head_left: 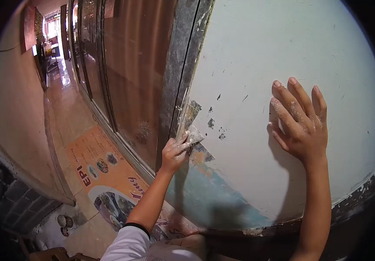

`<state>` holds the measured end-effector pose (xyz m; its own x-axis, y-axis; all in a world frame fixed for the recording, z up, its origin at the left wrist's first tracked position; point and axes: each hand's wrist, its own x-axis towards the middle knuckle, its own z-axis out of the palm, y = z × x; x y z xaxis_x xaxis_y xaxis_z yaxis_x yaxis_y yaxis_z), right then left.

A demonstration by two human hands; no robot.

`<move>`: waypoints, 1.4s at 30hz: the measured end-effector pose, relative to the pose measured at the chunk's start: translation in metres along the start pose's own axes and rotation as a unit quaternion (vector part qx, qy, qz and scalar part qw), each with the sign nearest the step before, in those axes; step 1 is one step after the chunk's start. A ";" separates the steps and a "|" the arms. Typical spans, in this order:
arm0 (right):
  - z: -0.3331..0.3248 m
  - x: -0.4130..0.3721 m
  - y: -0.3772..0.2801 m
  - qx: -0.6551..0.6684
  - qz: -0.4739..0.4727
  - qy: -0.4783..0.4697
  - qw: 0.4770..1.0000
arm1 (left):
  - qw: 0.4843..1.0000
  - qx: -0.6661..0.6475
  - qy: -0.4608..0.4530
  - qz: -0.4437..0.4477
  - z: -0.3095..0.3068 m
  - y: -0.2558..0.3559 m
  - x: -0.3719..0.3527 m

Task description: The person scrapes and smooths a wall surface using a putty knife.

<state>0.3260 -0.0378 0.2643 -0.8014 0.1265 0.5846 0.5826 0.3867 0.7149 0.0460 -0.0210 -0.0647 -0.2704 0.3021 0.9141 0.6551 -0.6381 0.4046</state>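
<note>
My left hand [178, 150], dusted with white powder, is closed around a scraper [195, 135] whose flat blade lies against the left edge of a white panel [248, 56]. Around the blade the white coat is gone in patches, showing grey and ochre. Below it a turquoise area [222, 191] spreads across the lower panel. To the right, my right hand [300, 122] rests on the white surface with its fingers spread, holding nothing. White dust clings to its fingers too.
A dark frame [176, 74] and glass panes [131, 65] border the panel on the left. An orange printed banner [100, 161] lies on the tiled floor [65, 117]. Grey blocks [15, 198] and a brown wooden object [55, 254] are at the lower left.
</note>
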 end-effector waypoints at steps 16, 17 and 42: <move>0.002 -0.001 0.001 -0.003 -0.003 -0.007 1.000 | 0.999 -0.005 0.037 0.010 0.014 0.021 0.034; 0.003 -0.001 0.002 0.000 -0.007 -0.010 1.000 | 0.999 -0.005 0.037 0.009 0.014 0.023 0.039; 0.001 0.001 0.001 0.005 -0.004 0.006 1.000 | 0.999 -0.012 0.046 0.011 0.022 0.056 0.094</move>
<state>0.3259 -0.0360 0.2653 -0.8046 0.1129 0.5830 0.5745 0.3967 0.7160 0.0730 -0.0129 0.0439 -0.3202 0.2229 0.9207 0.6448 -0.6607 0.3842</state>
